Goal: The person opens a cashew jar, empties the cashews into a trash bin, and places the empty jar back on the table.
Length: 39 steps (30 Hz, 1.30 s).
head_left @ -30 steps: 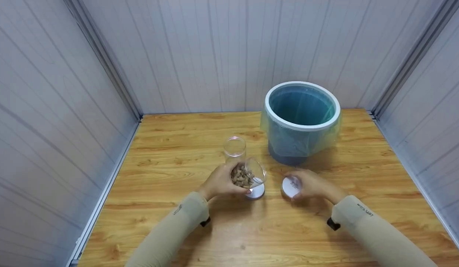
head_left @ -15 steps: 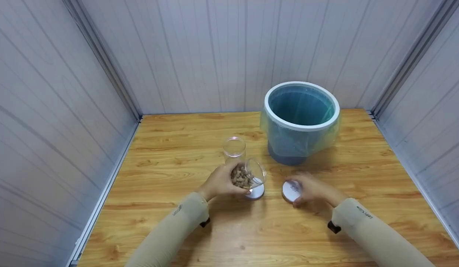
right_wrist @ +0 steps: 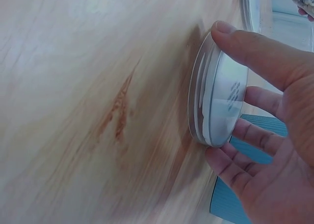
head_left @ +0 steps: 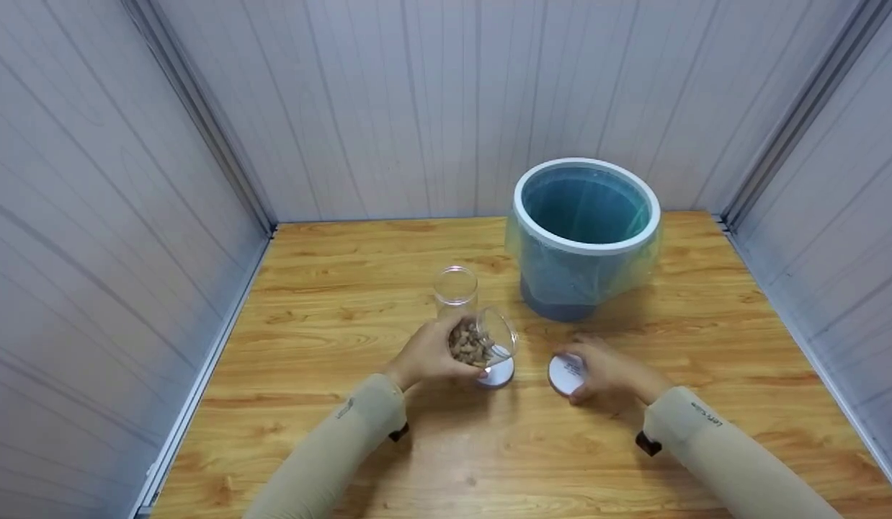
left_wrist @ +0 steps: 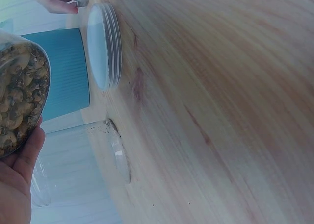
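Head view: left hand (head_left: 428, 355) wrapped round tilted jar of nuts (head_left: 480, 344) — mouth clear of fingers, beside empty jar (head_left: 456, 287). Right hand (head_left: 608, 369) pinching lid (head_left: 567, 373) by rim on table (head_left: 345, 303) — thumb and fingers opposed, ready for lifting.

Bright even light; soft shadows; wrist views blurred.

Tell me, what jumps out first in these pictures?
The teal bin with its white rim and plastic liner, standing at the back right of the wooden table. In front of it, the left hand grips a tilted clear jar of brown nuts, with an empty clear jar just behind. The right hand holds a round white lid at the tabletop; another lid lies under the tilted jar.
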Each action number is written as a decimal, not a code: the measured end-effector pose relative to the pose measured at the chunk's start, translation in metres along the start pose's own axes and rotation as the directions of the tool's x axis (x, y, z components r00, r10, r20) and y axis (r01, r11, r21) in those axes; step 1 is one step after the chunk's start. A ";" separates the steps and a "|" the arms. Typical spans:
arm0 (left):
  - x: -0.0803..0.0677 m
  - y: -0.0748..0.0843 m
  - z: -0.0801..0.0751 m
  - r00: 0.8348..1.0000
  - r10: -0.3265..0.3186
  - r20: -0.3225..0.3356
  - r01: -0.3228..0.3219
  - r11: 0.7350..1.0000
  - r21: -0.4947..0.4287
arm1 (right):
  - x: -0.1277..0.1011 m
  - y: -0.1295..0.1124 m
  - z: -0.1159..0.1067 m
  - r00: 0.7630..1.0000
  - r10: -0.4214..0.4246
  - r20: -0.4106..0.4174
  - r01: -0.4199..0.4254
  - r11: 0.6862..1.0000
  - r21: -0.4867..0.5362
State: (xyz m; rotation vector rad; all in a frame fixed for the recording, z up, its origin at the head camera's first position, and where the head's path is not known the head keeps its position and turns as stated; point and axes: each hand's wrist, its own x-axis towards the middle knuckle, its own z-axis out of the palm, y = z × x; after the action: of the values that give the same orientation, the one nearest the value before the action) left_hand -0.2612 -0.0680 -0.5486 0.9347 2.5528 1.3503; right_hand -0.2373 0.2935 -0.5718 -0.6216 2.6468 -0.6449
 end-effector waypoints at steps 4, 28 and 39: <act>0.001 0.000 0.000 1.000 -0.002 0.001 0.002 1.000 0.009 | 0.000 0.001 0.001 0.998 -0.057 -0.025 0.057 0.998 -0.034; 0.001 0.003 -0.002 1.000 0.001 -0.010 0.000 1.000 0.007 | 0.006 -0.015 -0.009 0.975 -0.141 -0.173 0.143 0.990 0.003; 0.001 0.002 -0.001 1.000 0.011 -0.010 -0.011 1.000 -0.023 | 0.005 -0.026 -0.012 0.923 -0.196 -0.330 0.212 0.977 0.014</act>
State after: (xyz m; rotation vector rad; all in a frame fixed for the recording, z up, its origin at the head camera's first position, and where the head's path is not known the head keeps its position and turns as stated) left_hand -0.2611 -0.0670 -0.5463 0.9416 2.5371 1.3872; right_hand -0.2378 0.2749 -0.5497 -0.8494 2.8807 -0.9447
